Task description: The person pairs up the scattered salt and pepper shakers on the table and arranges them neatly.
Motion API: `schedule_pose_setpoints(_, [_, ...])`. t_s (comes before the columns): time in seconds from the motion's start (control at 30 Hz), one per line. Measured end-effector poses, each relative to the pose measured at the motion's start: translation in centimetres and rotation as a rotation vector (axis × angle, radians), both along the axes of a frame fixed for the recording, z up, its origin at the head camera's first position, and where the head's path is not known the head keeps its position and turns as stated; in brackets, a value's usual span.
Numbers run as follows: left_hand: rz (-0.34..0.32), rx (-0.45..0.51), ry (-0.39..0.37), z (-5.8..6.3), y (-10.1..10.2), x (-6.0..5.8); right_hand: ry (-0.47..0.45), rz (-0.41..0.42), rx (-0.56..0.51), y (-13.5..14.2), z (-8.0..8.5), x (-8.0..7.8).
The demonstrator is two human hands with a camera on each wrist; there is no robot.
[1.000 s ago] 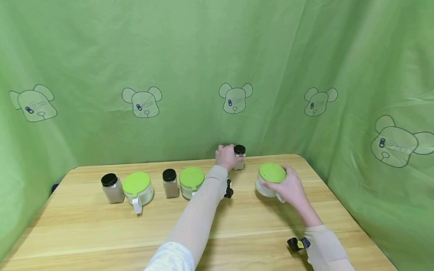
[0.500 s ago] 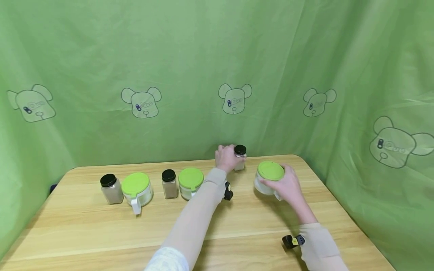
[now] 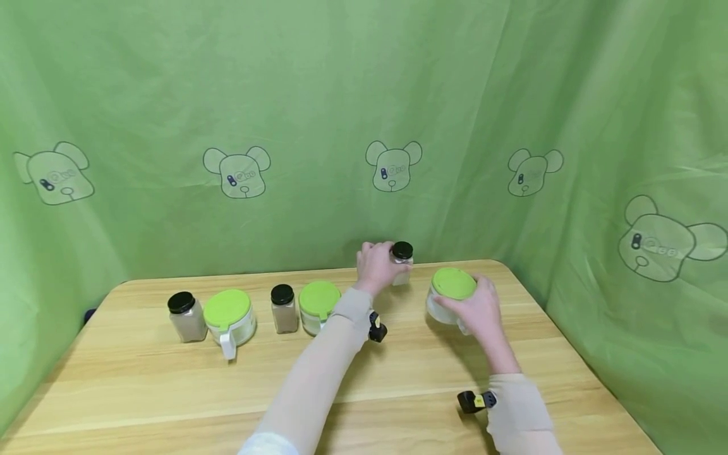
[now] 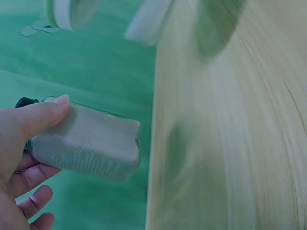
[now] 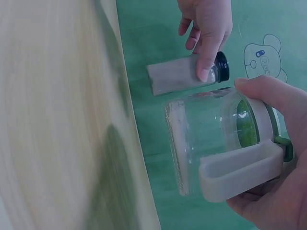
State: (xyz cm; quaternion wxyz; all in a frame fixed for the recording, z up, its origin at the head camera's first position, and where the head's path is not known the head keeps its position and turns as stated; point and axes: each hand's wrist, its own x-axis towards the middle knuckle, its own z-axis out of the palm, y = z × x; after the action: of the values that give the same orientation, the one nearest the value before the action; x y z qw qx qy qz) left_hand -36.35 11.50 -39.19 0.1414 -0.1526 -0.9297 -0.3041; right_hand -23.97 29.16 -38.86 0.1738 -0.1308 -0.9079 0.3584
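Note:
My left hand [image 3: 376, 265] pinches a small square jar [image 4: 91, 139] with a black lid and greyish powder in it, thumb on one side and fingers on the other. The jar is held up slightly, its base apart from the tabletop in both wrist views. To its right, my right hand [image 3: 480, 306] grips a round clear glass jar [image 5: 206, 124] near its green lid [image 3: 454, 284]. A white handle [image 5: 240, 172] sticks out from this jar toward the palm. Its base also hangs above the table, and a little white content lies at the bottom.
On the wooden table [image 3: 364, 404], a row stands to the left: a black-lidded jar [image 3: 189, 322], a green-lidded jar [image 3: 229, 309], another black-lidded jar [image 3: 284, 313] and another green-lidded jar [image 3: 318, 300], partly behind my left forearm. A green curtain [image 3: 318, 95] surrounds the back and sides.
My right forearm has swung a little to the left, and the glass jar has shifted slightly left and up. The left wrist has moved slightly left, the powder jar staying nearly in place.

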Motion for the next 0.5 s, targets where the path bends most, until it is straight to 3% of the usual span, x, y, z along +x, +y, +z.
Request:
schedule_pose_setpoints(0.33, [-0.025, 0.077, 0.006, 1.3, -1.0, 1.7, 0.003, -0.075, -0.017, -1.3, 0.5, 0.2])
schedule_pose_setpoints(0.5, [-0.014, 0.098, 0.008, 1.3, -1.4, 2.6, 0.03, -0.115, -0.029, -2.0, 0.7, 0.3])
